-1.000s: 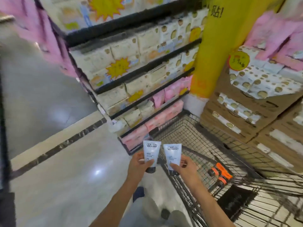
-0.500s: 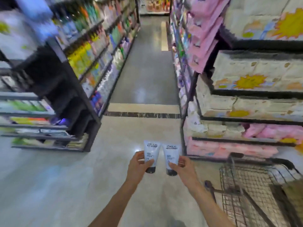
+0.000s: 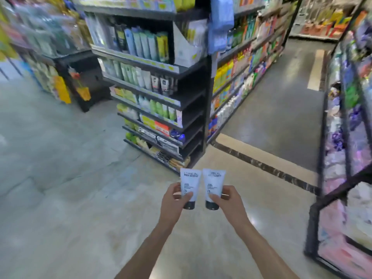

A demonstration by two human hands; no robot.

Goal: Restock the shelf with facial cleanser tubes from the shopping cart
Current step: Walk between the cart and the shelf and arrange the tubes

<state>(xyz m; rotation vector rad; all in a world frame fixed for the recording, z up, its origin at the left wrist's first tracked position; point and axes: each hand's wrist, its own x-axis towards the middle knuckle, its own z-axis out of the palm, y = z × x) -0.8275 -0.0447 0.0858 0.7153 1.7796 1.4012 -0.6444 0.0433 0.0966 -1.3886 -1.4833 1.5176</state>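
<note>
Hands | left hand (image 3: 174, 200) grips left tube (image 3: 190, 186) | right hand (image 3: 227, 200) grips right tube (image 3: 213, 185)

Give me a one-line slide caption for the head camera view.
Left hand and right hand each hold a cleanser tube facing a toiletries shelf.

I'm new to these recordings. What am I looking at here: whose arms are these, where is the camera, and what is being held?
There is no machine here: a person wears one wide-angle camera on the head, looking forward and down, so the bare arms are their own. The left hand holds one white cleanser tube with a dark cap; the right hand holds a matching second tube. Both tubes stand cap-down, side by side. Ahead stands a black shelf unit stocked with tubes and bottles, on a shiny store floor.
</note>
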